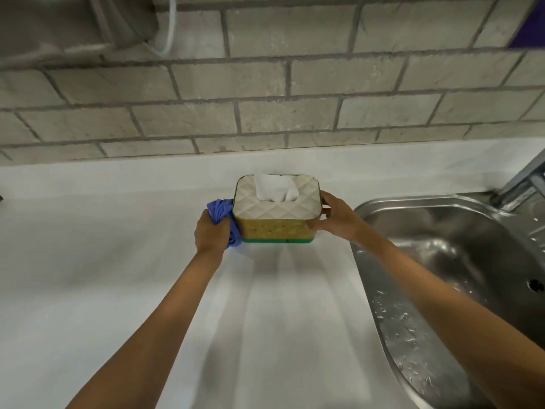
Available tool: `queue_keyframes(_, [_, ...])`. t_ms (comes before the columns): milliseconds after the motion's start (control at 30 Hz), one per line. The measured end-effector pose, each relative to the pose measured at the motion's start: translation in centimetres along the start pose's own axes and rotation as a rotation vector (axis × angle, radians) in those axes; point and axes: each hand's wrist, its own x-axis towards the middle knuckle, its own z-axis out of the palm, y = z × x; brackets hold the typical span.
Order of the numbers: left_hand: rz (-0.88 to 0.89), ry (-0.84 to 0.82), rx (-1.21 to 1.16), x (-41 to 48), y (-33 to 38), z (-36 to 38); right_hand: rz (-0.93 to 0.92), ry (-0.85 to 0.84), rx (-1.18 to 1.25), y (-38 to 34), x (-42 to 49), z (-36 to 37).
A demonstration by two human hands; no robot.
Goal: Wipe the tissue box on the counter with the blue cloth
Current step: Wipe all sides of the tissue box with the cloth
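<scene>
Left hand [211, 231] bunches blue cloth [223, 213] against tissue box [276, 212] | right hand [336, 215] apparently grips box | sink [442, 246] beside

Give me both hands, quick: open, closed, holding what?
Left hand: closed on the blue cloth, pressed against the tissue box.
Right hand: gripping the tissue box's right end.

Steel sink [460, 261] set into the white top at right, basin wet w/ droplets, drain hole [536, 284] near its right edge; metal tap [522, 184] rises behind it. Grey block wall [295, 93] w/ mortar lines runs across the back. White cord [171, 31] hangs top left beside grey pipework [73, 25]; purple strip [528, 28] top right.
</scene>
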Motion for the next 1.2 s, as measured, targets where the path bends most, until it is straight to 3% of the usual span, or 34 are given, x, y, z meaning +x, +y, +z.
queue_keyframes(267, [-0.058, -0.009, -0.075, -7.5, -2.7, -3.3, -0.058, 0.019, 0.066, 1.8, -8.5, 1.6])
queue_keyframes(533, [-0.109, 0.008, -0.183, -13.6, -5.0, -5.8, -0.074, -0.068, 0.029, 3.9, -14.3, 1.8])
queue_keyframes(733, [-0.116, 0.037, -0.191, -15.5, -5.5, -6.1, -0.092, -0.211, -0.216, 3.0, -13.5, 0.2])
queue_keyframes(933, [-0.094, 0.058, -0.196, -16.1, -5.5, -5.9, -0.112, -0.323, -0.302, 2.1, -11.4, -0.3])
queue_keyframes(1200, [-0.056, 0.077, -0.227, -16.0, -4.4, -6.2, -0.025, -0.363, -0.11, 2.5, -10.5, -0.5])
